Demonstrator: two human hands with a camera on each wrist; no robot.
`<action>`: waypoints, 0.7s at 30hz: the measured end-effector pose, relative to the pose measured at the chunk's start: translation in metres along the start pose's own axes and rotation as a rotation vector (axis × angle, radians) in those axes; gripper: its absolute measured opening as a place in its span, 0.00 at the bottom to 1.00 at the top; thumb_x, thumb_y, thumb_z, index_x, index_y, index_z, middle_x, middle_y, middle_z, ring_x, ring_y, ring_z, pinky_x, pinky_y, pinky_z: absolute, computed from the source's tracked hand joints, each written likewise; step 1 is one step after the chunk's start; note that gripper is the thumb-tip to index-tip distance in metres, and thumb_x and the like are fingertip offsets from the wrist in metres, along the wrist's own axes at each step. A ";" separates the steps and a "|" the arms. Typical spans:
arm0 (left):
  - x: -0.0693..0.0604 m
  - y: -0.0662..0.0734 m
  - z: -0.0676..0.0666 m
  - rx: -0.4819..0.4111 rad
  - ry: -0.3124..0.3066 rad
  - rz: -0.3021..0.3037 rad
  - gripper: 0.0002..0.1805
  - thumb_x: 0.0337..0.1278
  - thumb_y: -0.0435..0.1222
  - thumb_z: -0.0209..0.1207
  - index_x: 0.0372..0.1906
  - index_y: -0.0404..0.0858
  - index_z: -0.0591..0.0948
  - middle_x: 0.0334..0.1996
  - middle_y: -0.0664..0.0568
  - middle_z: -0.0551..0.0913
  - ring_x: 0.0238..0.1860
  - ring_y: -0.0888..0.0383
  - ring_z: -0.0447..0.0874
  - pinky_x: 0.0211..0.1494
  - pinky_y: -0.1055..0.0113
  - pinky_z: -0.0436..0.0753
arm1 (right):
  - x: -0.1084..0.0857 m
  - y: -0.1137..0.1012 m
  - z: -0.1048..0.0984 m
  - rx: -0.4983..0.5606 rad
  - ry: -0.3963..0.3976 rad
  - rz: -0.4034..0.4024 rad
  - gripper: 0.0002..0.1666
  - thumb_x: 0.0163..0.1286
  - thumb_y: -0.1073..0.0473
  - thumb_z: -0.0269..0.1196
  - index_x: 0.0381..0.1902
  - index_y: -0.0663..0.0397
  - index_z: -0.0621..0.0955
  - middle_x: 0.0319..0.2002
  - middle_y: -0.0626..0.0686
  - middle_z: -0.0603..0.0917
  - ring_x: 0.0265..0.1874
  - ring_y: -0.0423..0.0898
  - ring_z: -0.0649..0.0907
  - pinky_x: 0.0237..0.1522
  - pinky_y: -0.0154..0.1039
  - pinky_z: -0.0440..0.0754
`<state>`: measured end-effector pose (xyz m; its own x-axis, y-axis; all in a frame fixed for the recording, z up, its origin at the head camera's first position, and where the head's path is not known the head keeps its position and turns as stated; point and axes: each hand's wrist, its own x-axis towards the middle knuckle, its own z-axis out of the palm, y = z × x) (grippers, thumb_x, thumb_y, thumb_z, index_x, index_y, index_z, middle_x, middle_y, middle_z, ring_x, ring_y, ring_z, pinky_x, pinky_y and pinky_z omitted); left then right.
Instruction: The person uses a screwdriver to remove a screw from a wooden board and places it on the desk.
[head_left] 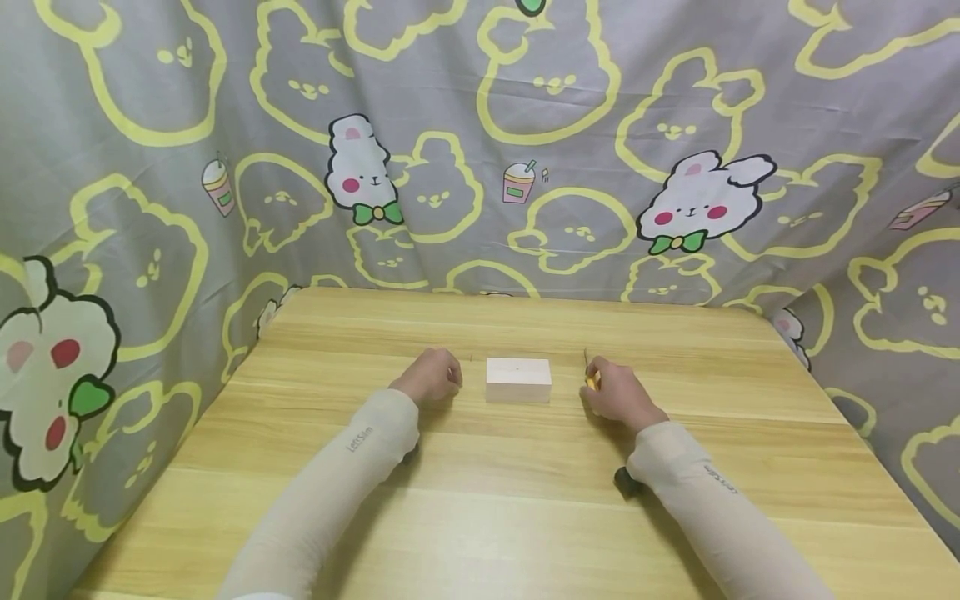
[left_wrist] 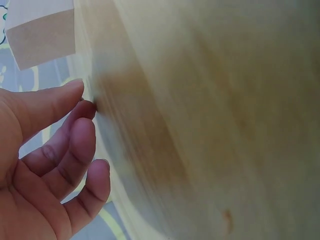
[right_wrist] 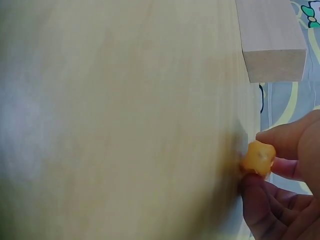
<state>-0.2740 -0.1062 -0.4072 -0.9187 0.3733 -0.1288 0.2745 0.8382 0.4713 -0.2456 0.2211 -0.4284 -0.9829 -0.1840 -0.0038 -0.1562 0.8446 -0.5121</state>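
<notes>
A pale wooden block [head_left: 517, 380] lies on the table between the two hands, with a small dark dot on its top face. Left of it, the left hand [head_left: 431, 375] is low over the table. In the left wrist view, thumb and index finger of the left hand [left_wrist: 55, 145] pinch a tiny dark piece [left_wrist: 82, 99], mostly hidden and too small to identify. To the block's right, the right hand [head_left: 618, 392] grips the yellow handle of a screwdriver [right_wrist: 260, 157]. Its thin shaft points away toward the table's far side.
The wooden table [head_left: 495, 500] reaches back to a patterned curtain [head_left: 450, 167], which also hangs along both sides. A short, thin dark mark or object [head_left: 471, 358] shows on the table between the left hand and the block.
</notes>
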 end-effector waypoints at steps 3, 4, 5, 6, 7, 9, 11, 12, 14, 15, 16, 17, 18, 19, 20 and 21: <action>0.000 0.000 0.001 -0.005 -0.008 -0.005 0.06 0.54 0.26 0.65 0.31 0.40 0.85 0.34 0.52 0.84 0.41 0.53 0.81 0.51 0.57 0.81 | 0.000 0.001 0.001 -0.016 0.004 -0.006 0.16 0.63 0.60 0.61 0.45 0.63 0.74 0.18 0.51 0.76 0.15 0.43 0.74 0.17 0.35 0.71; 0.000 0.000 0.001 -0.005 -0.010 -0.008 0.05 0.54 0.26 0.65 0.31 0.40 0.85 0.34 0.52 0.84 0.41 0.53 0.81 0.51 0.57 0.81 | 0.001 0.000 0.001 -0.020 0.006 -0.007 0.16 0.63 0.60 0.61 0.45 0.63 0.74 0.19 0.51 0.76 0.16 0.44 0.75 0.18 0.35 0.72; -0.001 0.000 0.001 -0.005 -0.013 -0.010 0.05 0.54 0.26 0.65 0.31 0.40 0.85 0.34 0.53 0.83 0.42 0.53 0.80 0.52 0.56 0.81 | 0.001 0.001 0.001 -0.026 0.007 -0.011 0.16 0.63 0.60 0.61 0.45 0.63 0.74 0.19 0.51 0.76 0.16 0.44 0.75 0.18 0.35 0.72; -0.001 0.000 0.002 -0.001 -0.015 -0.012 0.05 0.54 0.27 0.65 0.32 0.41 0.85 0.34 0.53 0.83 0.42 0.52 0.80 0.53 0.55 0.80 | 0.001 0.000 0.000 -0.031 0.008 -0.013 0.16 0.63 0.60 0.61 0.45 0.63 0.74 0.19 0.51 0.76 0.16 0.44 0.74 0.18 0.36 0.72; -0.001 0.000 0.001 0.000 -0.015 -0.013 0.05 0.54 0.27 0.65 0.32 0.41 0.85 0.34 0.53 0.83 0.44 0.52 0.80 0.54 0.53 0.79 | 0.001 0.001 0.000 -0.036 0.007 -0.015 0.16 0.63 0.60 0.61 0.46 0.63 0.74 0.19 0.51 0.76 0.16 0.44 0.74 0.19 0.36 0.71; -0.001 0.001 0.001 0.006 -0.015 -0.014 0.05 0.54 0.28 0.65 0.32 0.41 0.85 0.34 0.53 0.83 0.46 0.51 0.79 0.57 0.51 0.77 | 0.001 0.001 0.000 -0.043 0.007 -0.023 0.16 0.63 0.60 0.62 0.46 0.63 0.74 0.19 0.52 0.76 0.16 0.44 0.73 0.19 0.36 0.71; -0.002 0.001 0.001 0.006 -0.016 -0.014 0.05 0.54 0.27 0.65 0.32 0.41 0.85 0.35 0.53 0.83 0.47 0.50 0.78 0.57 0.50 0.77 | 0.001 0.001 -0.001 -0.049 0.010 -0.028 0.16 0.63 0.60 0.62 0.46 0.63 0.74 0.20 0.51 0.75 0.17 0.44 0.73 0.20 0.37 0.71; -0.002 0.001 0.001 0.006 -0.016 -0.015 0.06 0.54 0.27 0.65 0.32 0.41 0.85 0.35 0.53 0.83 0.47 0.50 0.78 0.57 0.50 0.77 | 0.001 0.001 -0.001 -0.051 0.010 -0.032 0.15 0.63 0.61 0.62 0.46 0.63 0.74 0.20 0.51 0.75 0.17 0.44 0.73 0.20 0.37 0.71; -0.002 0.001 0.001 0.003 -0.019 -0.016 0.06 0.54 0.26 0.64 0.32 0.41 0.85 0.36 0.52 0.83 0.46 0.50 0.79 0.55 0.52 0.79 | 0.001 0.001 -0.001 -0.054 0.011 -0.039 0.16 0.63 0.61 0.62 0.46 0.63 0.75 0.21 0.51 0.75 0.18 0.45 0.73 0.20 0.37 0.71; -0.002 0.001 0.001 0.001 -0.020 -0.016 0.06 0.54 0.26 0.64 0.32 0.41 0.85 0.36 0.52 0.83 0.45 0.51 0.79 0.53 0.53 0.80 | 0.001 0.001 -0.001 -0.054 0.014 -0.040 0.16 0.63 0.61 0.62 0.46 0.63 0.75 0.21 0.51 0.75 0.19 0.45 0.73 0.21 0.37 0.72; -0.002 0.002 0.001 -0.001 -0.022 -0.017 0.06 0.54 0.26 0.64 0.32 0.40 0.85 0.36 0.52 0.83 0.44 0.51 0.80 0.52 0.54 0.80 | 0.001 0.001 -0.001 -0.055 0.015 -0.043 0.16 0.63 0.61 0.63 0.46 0.63 0.75 0.21 0.51 0.75 0.19 0.45 0.73 0.21 0.37 0.72; -0.002 0.002 0.001 -0.003 -0.024 -0.020 0.06 0.55 0.26 0.64 0.32 0.40 0.85 0.36 0.52 0.83 0.43 0.51 0.80 0.51 0.55 0.81 | 0.001 0.001 -0.001 -0.055 0.016 -0.043 0.16 0.63 0.61 0.63 0.46 0.63 0.75 0.21 0.51 0.75 0.19 0.45 0.74 0.21 0.37 0.72; -0.002 0.002 0.001 -0.004 -0.027 -0.023 0.06 0.55 0.26 0.64 0.32 0.40 0.84 0.35 0.51 0.83 0.42 0.52 0.80 0.51 0.55 0.81 | 0.001 0.001 -0.001 -0.051 0.017 -0.044 0.16 0.63 0.61 0.63 0.46 0.63 0.75 0.22 0.51 0.76 0.19 0.45 0.74 0.21 0.38 0.72; -0.002 0.002 0.001 -0.006 -0.029 -0.026 0.05 0.55 0.27 0.64 0.32 0.40 0.84 0.35 0.51 0.83 0.41 0.52 0.80 0.50 0.55 0.81 | 0.001 0.000 -0.001 -0.048 0.019 -0.044 0.16 0.63 0.61 0.63 0.45 0.63 0.75 0.22 0.51 0.76 0.19 0.45 0.74 0.21 0.38 0.72; -0.002 0.002 0.001 -0.008 -0.031 -0.030 0.05 0.55 0.27 0.64 0.32 0.40 0.84 0.35 0.52 0.83 0.41 0.52 0.80 0.50 0.55 0.81 | 0.001 0.000 -0.001 -0.046 0.021 -0.043 0.16 0.62 0.61 0.63 0.45 0.63 0.75 0.22 0.51 0.76 0.19 0.45 0.74 0.21 0.38 0.72; -0.002 0.002 0.001 -0.011 -0.033 -0.033 0.05 0.55 0.27 0.64 0.32 0.40 0.84 0.34 0.52 0.82 0.40 0.53 0.80 0.50 0.55 0.81 | 0.001 0.000 -0.002 -0.043 0.023 -0.042 0.16 0.62 0.61 0.63 0.45 0.63 0.76 0.22 0.51 0.76 0.19 0.45 0.74 0.21 0.38 0.72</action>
<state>-0.2712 -0.1047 -0.4068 -0.9173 0.3585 -0.1730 0.2408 0.8459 0.4759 -0.2465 0.2217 -0.4269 -0.9773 -0.2085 0.0372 -0.2009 0.8571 -0.4743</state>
